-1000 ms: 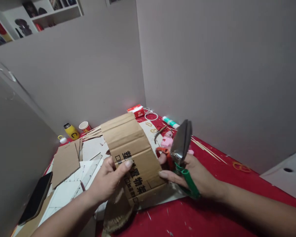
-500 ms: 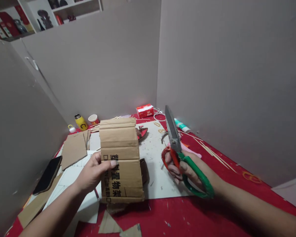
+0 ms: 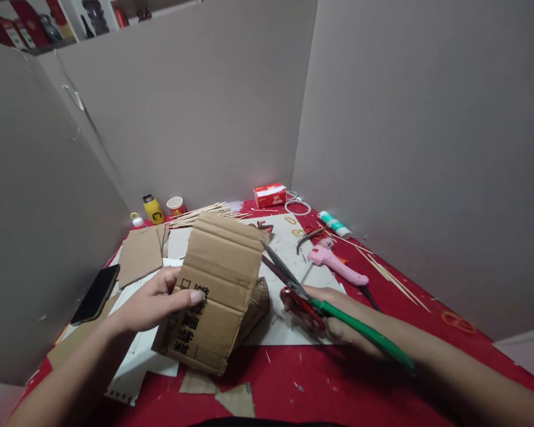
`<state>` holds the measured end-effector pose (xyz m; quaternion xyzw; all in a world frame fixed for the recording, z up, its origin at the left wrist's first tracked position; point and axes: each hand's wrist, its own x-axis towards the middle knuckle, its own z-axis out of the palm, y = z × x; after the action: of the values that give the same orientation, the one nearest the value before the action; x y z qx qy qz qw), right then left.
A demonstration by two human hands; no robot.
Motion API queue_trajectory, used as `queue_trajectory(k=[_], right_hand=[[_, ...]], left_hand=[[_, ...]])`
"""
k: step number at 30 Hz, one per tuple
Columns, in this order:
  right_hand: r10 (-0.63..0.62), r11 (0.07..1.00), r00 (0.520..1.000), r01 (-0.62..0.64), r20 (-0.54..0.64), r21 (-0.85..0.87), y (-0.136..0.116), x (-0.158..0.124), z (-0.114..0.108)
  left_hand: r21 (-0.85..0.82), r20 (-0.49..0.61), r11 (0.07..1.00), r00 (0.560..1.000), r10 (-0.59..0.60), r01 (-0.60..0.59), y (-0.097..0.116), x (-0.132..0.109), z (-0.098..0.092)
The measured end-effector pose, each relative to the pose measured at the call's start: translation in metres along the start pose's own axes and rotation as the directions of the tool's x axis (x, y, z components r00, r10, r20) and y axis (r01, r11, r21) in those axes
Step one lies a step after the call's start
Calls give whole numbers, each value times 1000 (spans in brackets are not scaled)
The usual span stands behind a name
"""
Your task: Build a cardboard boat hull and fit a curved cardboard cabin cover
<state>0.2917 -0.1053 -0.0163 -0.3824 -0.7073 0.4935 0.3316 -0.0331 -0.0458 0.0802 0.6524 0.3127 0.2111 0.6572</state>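
Observation:
A folded-creased piece of cardboard [image 3: 222,255] with black printed characters tilts in front of me. My left hand [image 3: 164,299] grips its left edge, thumb on the printed face and the other fingers behind it. In my right hand [image 3: 314,311] are scissors [image 3: 289,276] with one red and one green handle. Their blades are slightly parted and point up and left, the tips at the cardboard's upper right edge. Whether the blades touch it I cannot tell. Behind the cardboard's lower right side shows another brown ridged piece [image 3: 260,302], partly hidden.
A pink glue gun [image 3: 338,267] lies beyond my right hand, near wooden sticks [image 3: 391,276]. Flat cardboard [image 3: 140,255] and a phone [image 3: 95,293] are on the left. At the back stand a yellow bottle [image 3: 153,209], a paper cup [image 3: 175,206] and a red tissue box [image 3: 270,194].
The cardboard has tilted, its lower end swinging left. The scissors have moved left and turned from upright towards the cardboard, their blades parting. The pink glue gun has come into fuller view.

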Motion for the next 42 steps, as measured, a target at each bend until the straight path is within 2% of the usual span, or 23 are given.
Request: queue_trajectory(k=[3, 11, 18, 24, 29, 36, 42], right_hand=[[-40, 998, 998, 42, 46, -50, -6, -1, -1], [-81, 962, 991, 106, 106, -252, -28, -7, -6], [-99, 970, 984, 129, 150, -207, -30, -2, -2], [-92, 960, 978, 138, 190, -245, -34, -3, -1], [-81, 956, 974, 136, 213, -259, -31, -5, -1], [-108, 964, 978, 146, 176, -223, -35, -3, 4], [-125, 956, 979, 163, 162, -245, -36, -6, 1]], left_hand=[[53, 62, 998, 998, -25, 22, 4, 1, 2], [82, 101, 995, 993, -61, 53, 11, 4, 3], [128, 164, 990, 983, -82, 61, 16, 3, -2], [26, 41, 1000, 999, 12, -13, 12, 12, 5], [-52, 30, 999, 1000, 7, -6, 15, 16, 13], [-49, 36, 999, 999, -15, 17, 23, 16, 13], [28, 15, 1000, 1000, 8, -9, 31, 18, 16]])
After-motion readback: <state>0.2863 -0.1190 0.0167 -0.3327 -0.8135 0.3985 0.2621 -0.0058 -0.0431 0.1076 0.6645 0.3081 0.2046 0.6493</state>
